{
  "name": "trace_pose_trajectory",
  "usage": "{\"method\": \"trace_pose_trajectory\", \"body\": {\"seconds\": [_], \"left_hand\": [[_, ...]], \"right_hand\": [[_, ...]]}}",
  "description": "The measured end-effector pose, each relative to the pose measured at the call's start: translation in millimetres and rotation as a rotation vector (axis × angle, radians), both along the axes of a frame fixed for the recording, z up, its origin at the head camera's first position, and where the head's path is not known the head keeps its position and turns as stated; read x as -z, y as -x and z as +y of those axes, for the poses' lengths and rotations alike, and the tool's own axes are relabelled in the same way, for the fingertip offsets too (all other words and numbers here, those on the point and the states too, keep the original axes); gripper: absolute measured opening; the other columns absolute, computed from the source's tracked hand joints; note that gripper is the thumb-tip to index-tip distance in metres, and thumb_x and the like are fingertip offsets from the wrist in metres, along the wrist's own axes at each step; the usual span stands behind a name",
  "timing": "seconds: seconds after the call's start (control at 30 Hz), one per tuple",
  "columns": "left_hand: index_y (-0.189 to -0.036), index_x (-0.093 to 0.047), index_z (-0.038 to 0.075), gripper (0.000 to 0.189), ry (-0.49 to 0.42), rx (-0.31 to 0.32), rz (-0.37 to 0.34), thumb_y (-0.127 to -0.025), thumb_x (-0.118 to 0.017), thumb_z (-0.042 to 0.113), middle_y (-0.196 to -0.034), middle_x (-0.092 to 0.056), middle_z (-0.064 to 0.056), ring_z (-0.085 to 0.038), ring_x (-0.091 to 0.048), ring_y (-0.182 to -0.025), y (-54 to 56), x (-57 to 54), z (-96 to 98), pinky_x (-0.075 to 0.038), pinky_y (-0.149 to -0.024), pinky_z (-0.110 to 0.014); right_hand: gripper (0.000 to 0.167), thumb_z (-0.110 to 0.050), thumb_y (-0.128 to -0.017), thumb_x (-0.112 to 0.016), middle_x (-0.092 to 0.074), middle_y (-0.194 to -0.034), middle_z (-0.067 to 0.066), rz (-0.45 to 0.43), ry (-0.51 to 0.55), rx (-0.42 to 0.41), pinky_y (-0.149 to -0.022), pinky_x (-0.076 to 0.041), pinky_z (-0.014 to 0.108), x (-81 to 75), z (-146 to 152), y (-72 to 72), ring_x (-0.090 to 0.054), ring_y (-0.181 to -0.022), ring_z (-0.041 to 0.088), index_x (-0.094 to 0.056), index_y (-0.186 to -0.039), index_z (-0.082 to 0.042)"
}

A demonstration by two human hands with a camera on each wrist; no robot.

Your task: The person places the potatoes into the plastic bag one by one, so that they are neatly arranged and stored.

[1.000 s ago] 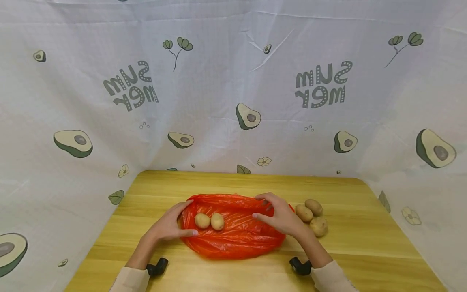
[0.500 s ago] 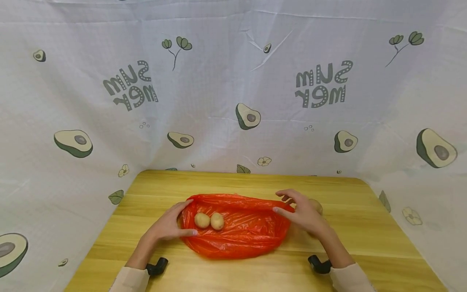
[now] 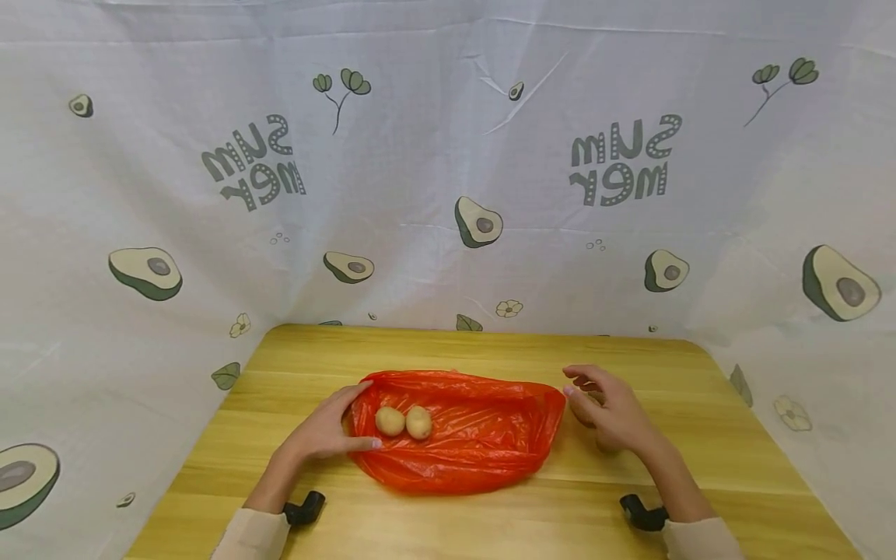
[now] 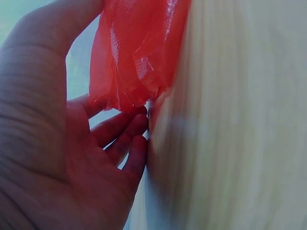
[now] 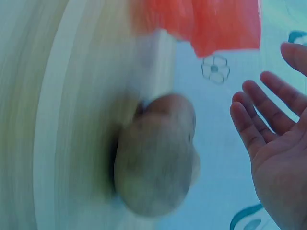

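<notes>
A red plastic bag (image 3: 462,474) lies with its mouth spread on the wooden table. Inside, toward its left end, two potatoes (image 3: 390,421) sit side by side. My left hand (image 3: 323,429) rests against the bag's left end, thumb and fingers apart along the rim; the left wrist view has the red plastic (image 4: 136,52) between them. To the right of the bag, my right hand (image 3: 619,416) hovers, fingers loosely spread and holding nothing. It largely hides the loose potatoes beneath it in the head view. A potato (image 5: 153,167) shows blurred in the right wrist view, with others behind it.
The wooden table (image 3: 448,537) has white cloth (image 3: 420,155) with avocado prints behind it and along both sides. A black wrist mount (image 3: 304,509) is at the left wrist, and another (image 3: 642,513) at the right.
My right hand has moved right, from over the bag's right part to above the loose potatoes. My left hand and the two potatoes in the bag stay in place.
</notes>
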State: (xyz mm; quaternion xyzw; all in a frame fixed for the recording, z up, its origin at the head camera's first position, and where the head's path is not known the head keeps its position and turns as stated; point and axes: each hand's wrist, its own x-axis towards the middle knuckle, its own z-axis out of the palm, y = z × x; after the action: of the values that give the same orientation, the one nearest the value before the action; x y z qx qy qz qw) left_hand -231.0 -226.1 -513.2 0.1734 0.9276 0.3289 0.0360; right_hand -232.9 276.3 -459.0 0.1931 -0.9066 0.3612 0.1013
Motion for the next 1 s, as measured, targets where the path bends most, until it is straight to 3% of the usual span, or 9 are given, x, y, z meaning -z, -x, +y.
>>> {"method": "trace_pose_trajectory", "body": {"seconds": [0.17, 0.4, 0.67, 1.0], "left_hand": [[-0.161, -0.037, 0.018, 0.109, 0.0, 0.001, 0.001, -0.073, -0.083, 0.064, -0.158, -0.047, -0.012, -0.04, -0.043, -0.145, 0.4, -1.4, 0.2, -0.039, -0.115, -0.066], [-0.161, -0.037, 0.017, 0.11, 0.005, 0.003, 0.004, -0.073, -0.083, 0.064, -0.158, -0.047, -0.012, -0.039, -0.043, -0.145, 1.4, -1.1, -0.8, -0.038, -0.115, -0.066], [-0.161, -0.037, 0.017, 0.11, 0.011, -0.003, 0.006, -0.073, -0.083, 0.064, -0.157, -0.047, -0.012, -0.039, -0.043, -0.145, -0.5, -1.1, -0.6, -0.039, -0.115, -0.066], [-0.161, -0.036, 0.018, 0.111, 0.011, -0.007, -0.009, -0.072, -0.082, 0.065, -0.158, -0.047, -0.012, -0.039, -0.042, -0.146, -1.1, -1.8, 0.5, -0.038, -0.115, -0.067]], "right_hand": [[0.042, -0.022, -0.098, -0.072, -0.068, -0.126, 0.019, 0.009, -0.021, 0.044, -0.094, -0.059, 0.05, -0.8, 18, -4.6, -0.065, -0.109, 0.036, -0.062, -0.134, -0.002], [0.052, -0.029, -0.092, -0.079, -0.068, -0.128, 0.017, -0.002, -0.091, 0.082, -0.093, -0.055, 0.057, 2.6, 39, -10.8, -0.066, -0.111, 0.038, -0.062, -0.134, -0.003], [0.059, -0.034, -0.086, -0.085, -0.068, -0.128, 0.016, -0.045, -0.135, 0.08, -0.086, -0.057, 0.038, 11.6, 53, -17.6, -0.065, -0.107, 0.033, -0.064, -0.132, -0.003], [0.058, -0.037, -0.081, -0.089, -0.069, -0.117, 0.013, -0.103, -0.134, 0.107, -0.075, -0.054, 0.03, 18.1, 56, -24.3, -0.061, -0.099, 0.025, -0.066, -0.124, -0.004]]}}
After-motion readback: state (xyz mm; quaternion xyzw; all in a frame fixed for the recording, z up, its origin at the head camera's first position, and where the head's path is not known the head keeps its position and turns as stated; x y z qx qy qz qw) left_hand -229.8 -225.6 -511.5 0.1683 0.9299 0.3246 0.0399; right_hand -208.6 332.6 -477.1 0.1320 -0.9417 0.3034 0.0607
